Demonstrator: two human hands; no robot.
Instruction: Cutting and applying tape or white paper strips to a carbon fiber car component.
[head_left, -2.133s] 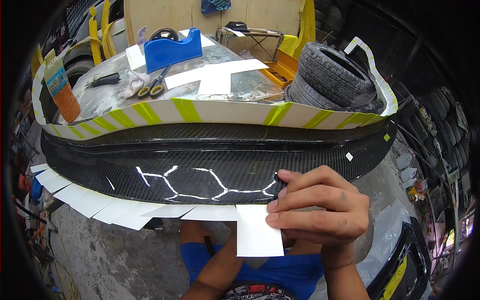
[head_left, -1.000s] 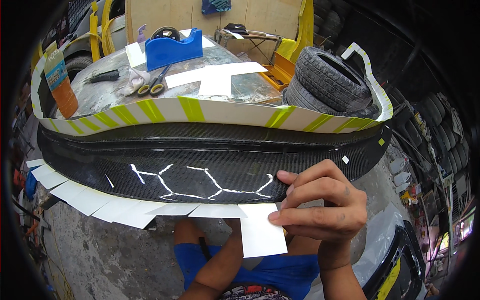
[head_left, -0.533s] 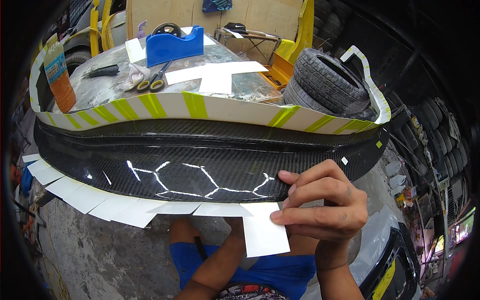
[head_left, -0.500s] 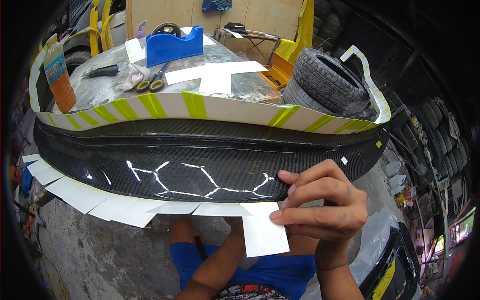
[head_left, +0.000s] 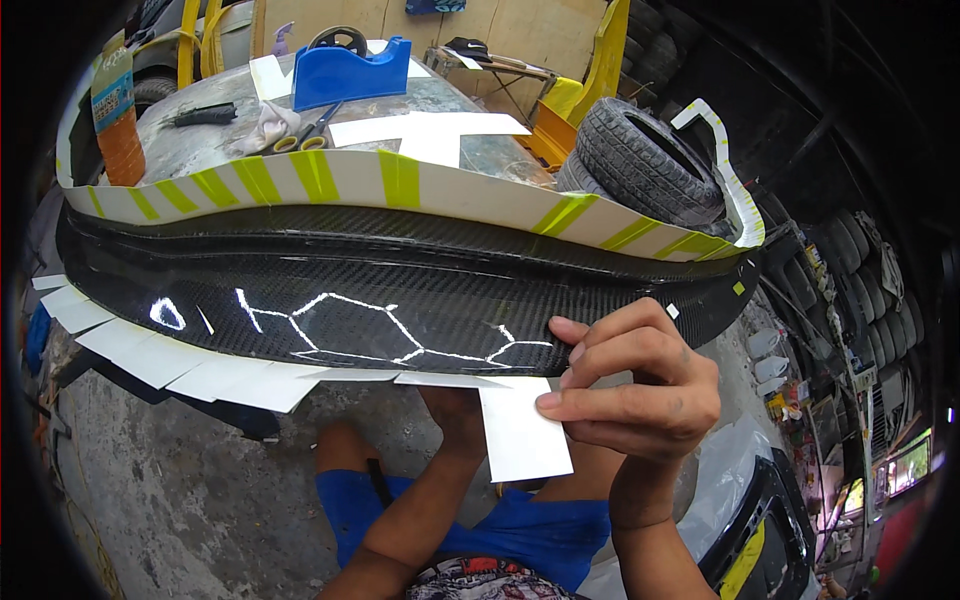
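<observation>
A long, glossy black carbon-fibre panel (head_left: pixel 330 260) stretches across in front of me. White card strips (head_left: pixel 240 385) overlap along its near edge. My right hand (head_left: pixel 640 385) pinches a white card piece (head_left: pixel 525 430) at the near edge, right of those strips, with a fingertip resting on the panel. From below, my left hand (head_left: pixel 457 415) reaches up under the near edge beside this card; its fingers are hidden. A white card wall (head_left: pixel 330 190) with yellow-green tape stands along the panel's far edge. Bright hexagonal light reflections show on the panel.
On the table behind are a blue tape dispenser (head_left: pixel 350 78), scissors (head_left: pixel 300 140), a crumpled cloth (head_left: pixel 272 125), white card pieces (head_left: pixel 430 130) and a bottle of orange liquid (head_left: pixel 120 130). Tyres (head_left: pixel 650 165) are stacked at the right. A black frame part (head_left: pixel 770 530) lies at the lower right.
The panel, the card and both hands sit slightly higher and further left in view. My right hand keeps its pinch on the card piece, which stays at the same part of the edge.
</observation>
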